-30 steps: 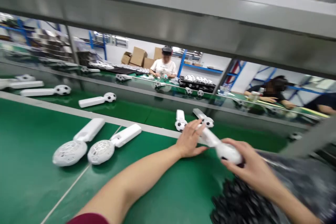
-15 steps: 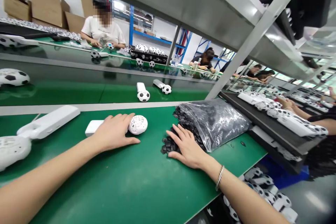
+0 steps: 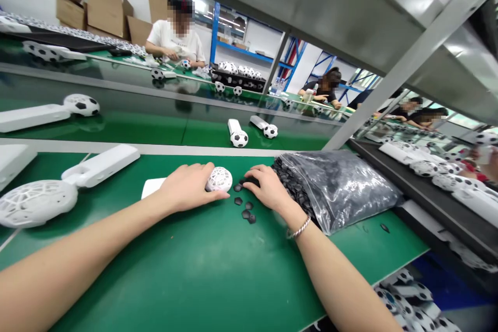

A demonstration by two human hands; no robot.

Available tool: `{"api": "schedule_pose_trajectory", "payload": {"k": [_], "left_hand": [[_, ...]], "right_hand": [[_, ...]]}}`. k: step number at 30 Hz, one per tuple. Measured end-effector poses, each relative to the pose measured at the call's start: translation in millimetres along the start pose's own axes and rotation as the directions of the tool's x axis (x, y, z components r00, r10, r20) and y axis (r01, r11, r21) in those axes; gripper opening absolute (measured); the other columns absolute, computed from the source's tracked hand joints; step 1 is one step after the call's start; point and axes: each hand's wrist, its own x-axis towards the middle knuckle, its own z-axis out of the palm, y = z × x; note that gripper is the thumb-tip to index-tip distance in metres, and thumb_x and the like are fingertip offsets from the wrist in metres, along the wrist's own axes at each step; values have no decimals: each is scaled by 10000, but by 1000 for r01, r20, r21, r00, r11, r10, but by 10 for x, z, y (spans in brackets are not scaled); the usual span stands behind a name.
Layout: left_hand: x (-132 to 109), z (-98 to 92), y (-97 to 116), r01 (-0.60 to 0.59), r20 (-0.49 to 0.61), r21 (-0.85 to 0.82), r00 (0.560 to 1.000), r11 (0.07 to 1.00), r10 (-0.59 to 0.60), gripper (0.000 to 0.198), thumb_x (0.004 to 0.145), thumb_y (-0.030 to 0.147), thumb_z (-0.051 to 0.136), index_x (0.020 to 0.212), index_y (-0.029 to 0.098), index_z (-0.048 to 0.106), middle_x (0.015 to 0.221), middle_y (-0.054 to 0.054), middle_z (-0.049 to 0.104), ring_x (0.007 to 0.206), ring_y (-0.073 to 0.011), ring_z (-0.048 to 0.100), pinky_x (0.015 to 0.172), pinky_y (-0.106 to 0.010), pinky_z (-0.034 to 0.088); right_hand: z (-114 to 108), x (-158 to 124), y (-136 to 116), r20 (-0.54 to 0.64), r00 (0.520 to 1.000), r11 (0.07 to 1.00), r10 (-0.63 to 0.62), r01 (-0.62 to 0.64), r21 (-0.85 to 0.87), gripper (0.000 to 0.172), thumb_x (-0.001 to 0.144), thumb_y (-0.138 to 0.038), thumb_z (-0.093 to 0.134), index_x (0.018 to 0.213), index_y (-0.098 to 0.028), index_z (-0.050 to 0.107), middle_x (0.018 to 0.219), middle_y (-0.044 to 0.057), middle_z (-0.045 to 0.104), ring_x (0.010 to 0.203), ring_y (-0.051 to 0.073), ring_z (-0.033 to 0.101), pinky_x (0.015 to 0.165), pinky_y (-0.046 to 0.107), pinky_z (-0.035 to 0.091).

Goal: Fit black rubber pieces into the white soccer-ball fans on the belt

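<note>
Left hand cupped, palm down; right hand curled leftward.

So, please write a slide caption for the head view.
Left hand on white lattice-headed part; right hand at loose black pieces beside plastic bag.

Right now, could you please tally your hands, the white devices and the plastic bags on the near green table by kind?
White devices: 3 (one cut off by the picture's left edge)
Plastic bag: 1
Hands: 2 (left hand, right hand)
Total: 6
</note>
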Motion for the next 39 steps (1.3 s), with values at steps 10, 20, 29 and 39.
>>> {"api": "schedule_pose_trajectory", "payload": {"k": [10, 20, 29, 39], "left_hand": [[36, 35, 7, -23, 0, -8, 1000, 1000, 23, 699, 655, 738, 379, 1063, 185, 506, 933, -113, 621, 829, -312, 565, 682, -371, 382], [-7, 32, 21, 14, 57, -55, 998, 998, -11, 695, 677, 693, 410, 1154, 192, 468, 978, -121, 615, 884, -326, 557, 702, -382, 391], [-45, 27, 75, 88, 189, -191, 981, 978, -51, 689, 643, 701, 441, 1086, 175, 482, 1026, -111, 596, 849, -298, 587, 604, -324, 425], [-140, 71, 154, 34, 58, -179, 998, 983, -24, 776, 697, 626, 451, 1337, 240, 239, 1192, -80, 473, 936, -277, 565, 683, -323, 437]], "right_hand": [[172, -9, -150, 26, 992, 992, -125, 125, 7, 144, 830, -272, 514, 919, -208, 607, 878, 56, 544, 866, 186, 457, 786, 324, 400], [65, -80, -79, 91, 994, 991, -64, 53, 126, 42, 800, -204, 554, 831, -210, 580, 819, 14, 505, 744, 127, 514, 689, 252, 415], [23, -111, -184, -85, 996, 942, -19, 46, 333, 70, 816, -238, 518, 848, -202, 568, 785, 17, 560, 714, 136, 543, 667, 269, 460], [-36, -204, -372, -174, 980, 867, -98, 170, 469, 115, 818, -213, 528, 884, -215, 622, 833, 17, 628, 806, 142, 579, 778, 293, 471]]}}
